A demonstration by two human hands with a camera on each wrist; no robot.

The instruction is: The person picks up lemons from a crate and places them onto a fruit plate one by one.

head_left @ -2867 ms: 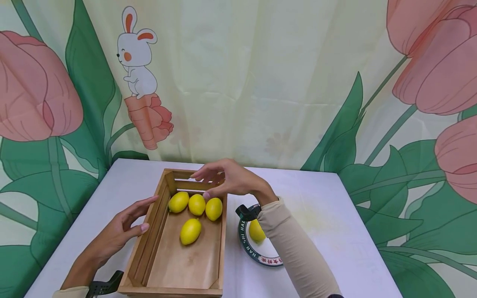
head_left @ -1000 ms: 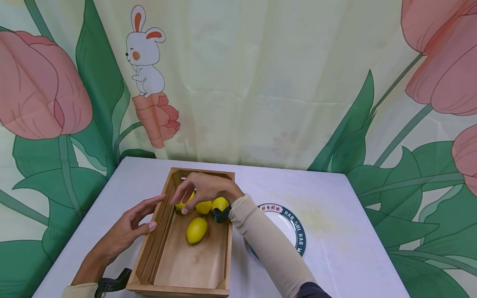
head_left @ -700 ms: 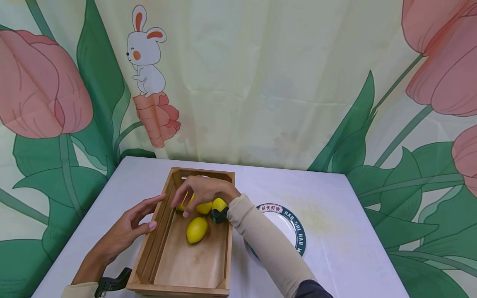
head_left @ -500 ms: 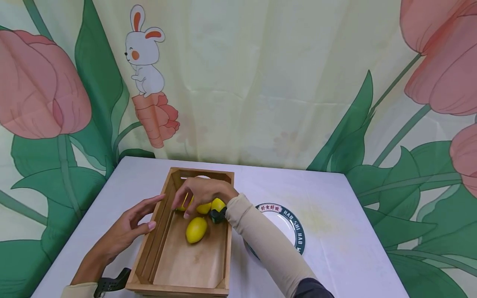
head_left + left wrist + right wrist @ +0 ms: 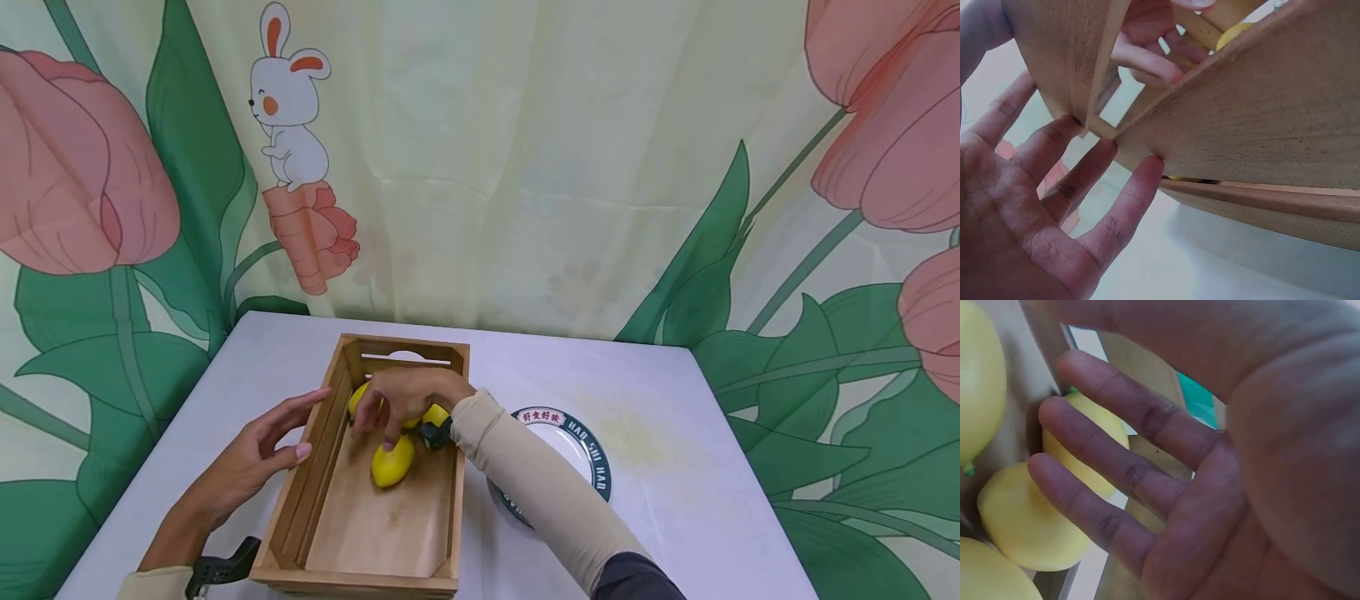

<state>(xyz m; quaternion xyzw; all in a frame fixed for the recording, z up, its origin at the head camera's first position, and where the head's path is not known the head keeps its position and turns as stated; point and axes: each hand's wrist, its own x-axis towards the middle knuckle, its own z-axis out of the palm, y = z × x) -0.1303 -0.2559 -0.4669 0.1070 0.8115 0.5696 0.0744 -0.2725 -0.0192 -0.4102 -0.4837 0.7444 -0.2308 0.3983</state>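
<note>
My left hand [image 5: 262, 446] rests its fingertips on the outside of the left wall of a wooden crate [image 5: 298, 492]. In the left wrist view, the fingers of my left hand [image 5: 1041, 194] are spread against the slats. My right hand [image 5: 405, 396] is inside the crate, above several yellow lemons. Its thumb overlaps the front lemon [image 5: 392, 467]; whether it touches cannot be told. In the right wrist view, the fingers of my right hand [image 5: 1185, 506] are extended and hold nothing, in front of a lemon [image 5: 1029, 519]. The hand partly hides the back lemons.
A white plate [image 5: 597, 467] with a dark green lettered rim lies right of the crate, partly under my right sleeve [image 5: 525, 475]. A white round thing [image 5: 406, 356] shows behind the crate's back slats. A patterned curtain [image 5: 480, 183] hangs behind the white table [image 5: 660, 433].
My right hand has gone down into the crate, and its thumb has shifted toward the front lemon. The lemon seen earlier on the plate is not visible now. My left hand stays at the crate.
</note>
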